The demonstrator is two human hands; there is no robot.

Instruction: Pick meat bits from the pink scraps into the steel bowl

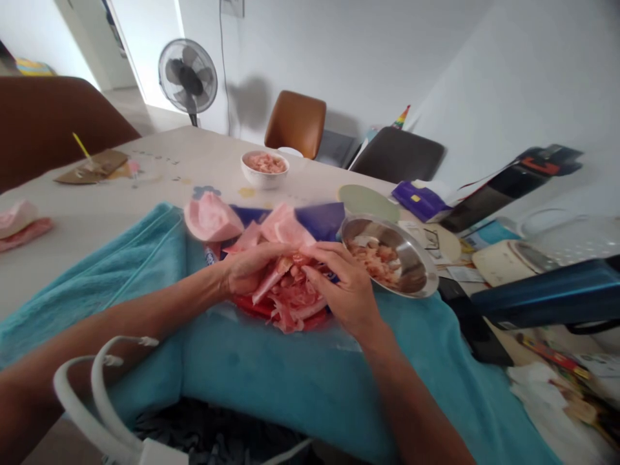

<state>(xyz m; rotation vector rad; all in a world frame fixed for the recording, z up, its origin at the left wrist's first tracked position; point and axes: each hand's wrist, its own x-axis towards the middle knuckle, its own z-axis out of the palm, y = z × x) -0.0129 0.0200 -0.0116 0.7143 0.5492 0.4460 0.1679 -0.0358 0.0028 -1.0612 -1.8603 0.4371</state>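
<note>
Head view: the pink fruit (290, 300) is heaped just left of the steel bowl (415, 257). I see left hand (252, 268) and right hand (346, 290) each with a curled grip pinching 1 piece. I judge it soft, wet, slippery and easily torn, best held by the skin edges.

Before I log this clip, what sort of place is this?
Probably a home dining room: a long table with a padded brown chair at it and a standing fan by the wall. The left hand and right hand handle pink fruit pieces there.
</note>
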